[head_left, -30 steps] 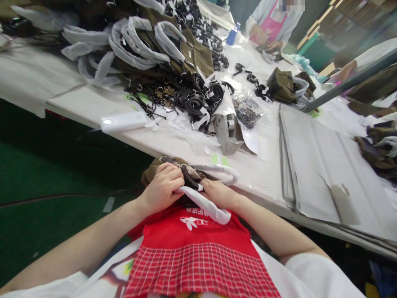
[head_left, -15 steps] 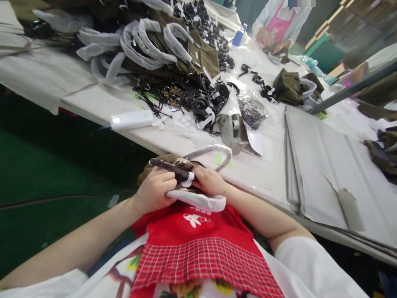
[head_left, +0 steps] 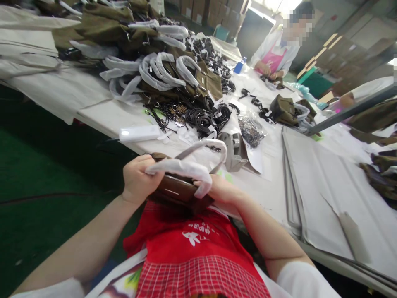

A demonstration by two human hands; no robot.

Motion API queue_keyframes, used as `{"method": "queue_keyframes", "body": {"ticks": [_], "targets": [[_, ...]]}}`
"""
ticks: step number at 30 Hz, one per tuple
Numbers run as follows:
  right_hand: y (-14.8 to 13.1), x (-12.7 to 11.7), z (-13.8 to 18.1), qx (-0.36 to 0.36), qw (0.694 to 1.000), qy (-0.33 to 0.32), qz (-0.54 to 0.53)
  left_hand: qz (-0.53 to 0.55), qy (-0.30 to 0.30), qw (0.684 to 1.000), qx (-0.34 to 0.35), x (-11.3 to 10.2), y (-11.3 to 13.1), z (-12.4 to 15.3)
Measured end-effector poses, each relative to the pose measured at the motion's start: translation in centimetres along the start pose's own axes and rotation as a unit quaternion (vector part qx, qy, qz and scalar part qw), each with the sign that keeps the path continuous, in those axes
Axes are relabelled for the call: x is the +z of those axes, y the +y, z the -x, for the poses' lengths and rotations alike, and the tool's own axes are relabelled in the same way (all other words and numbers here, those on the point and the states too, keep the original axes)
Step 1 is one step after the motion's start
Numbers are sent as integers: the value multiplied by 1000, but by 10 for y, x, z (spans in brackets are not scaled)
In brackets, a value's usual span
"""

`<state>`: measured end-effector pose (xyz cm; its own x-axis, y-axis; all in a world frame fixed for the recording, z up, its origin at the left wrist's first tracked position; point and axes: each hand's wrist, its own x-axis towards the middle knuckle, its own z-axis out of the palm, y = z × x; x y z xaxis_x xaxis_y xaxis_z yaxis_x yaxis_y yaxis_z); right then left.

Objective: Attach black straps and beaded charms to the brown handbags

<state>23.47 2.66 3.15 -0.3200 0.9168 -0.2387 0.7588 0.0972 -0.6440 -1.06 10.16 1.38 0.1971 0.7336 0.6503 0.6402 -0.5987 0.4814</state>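
Note:
In front of my red apron, close to the table's edge, I hold a brown-olive handbag. My left hand is closed on its left upper corner, by the end of the front handle, which is wrapped in white. My right hand grips the bag's right side. Its fingers are partly hidden behind that handle. A second wrapped handle arches up behind, over the table edge. The bag's inside cannot be seen from here.
Coiled black straps and a white handheld device lie ahead. A tape dispenser stands near the edge. More olive bags pile up at left. Grey sheets are stacked at right. A co-worker stands across the table.
The dark strap with a white tag, held before at the bag's opening, is out of sight. The bag's front now shows, the front handle has swung up, and my left hand has moved left.

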Motion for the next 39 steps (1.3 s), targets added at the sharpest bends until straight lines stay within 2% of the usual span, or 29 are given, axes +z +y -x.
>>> {"method": "queue_keyframes", "body": {"ticks": [2,4,6,8,10,16,19,22,24,30,33,36,39], "targets": [[-6,-17,5,-41,999,15,4,3,11,991,-133,6,-12,-5],[-7,-22,7,-68,996,48,31,15,-19,971,-238,15,-21,-3],[-3,-17,7,-60,992,80,75,25,-64,958,-277,25,-26,5],[2,-7,8,-37,989,99,100,28,-91,962,-254,30,-28,16],[6,0,12,-23,990,109,90,27,-94,975,-201,28,-28,26],[8,10,31,-29,987,139,75,-8,-20,1000,-11,5,-15,37],[13,13,29,-18,986,147,76,-63,-53,996,19,18,-19,32],[21,16,23,-1,987,142,75,-95,-129,987,-7,38,-33,25],[23,15,21,8,986,150,75,-90,-157,983,-38,45,-39,22],[23,10,21,17,988,143,56,-29,-162,969,-182,35,-34,22],[24,9,17,16,989,139,53,-13,-169,959,-229,32,-31,22],[26,9,14,26,990,133,48,-5,-213,944,-250,32,-32,20],[28,10,16,19,990,139,18,-19,-239,944,-226,32,-35,19]]}}
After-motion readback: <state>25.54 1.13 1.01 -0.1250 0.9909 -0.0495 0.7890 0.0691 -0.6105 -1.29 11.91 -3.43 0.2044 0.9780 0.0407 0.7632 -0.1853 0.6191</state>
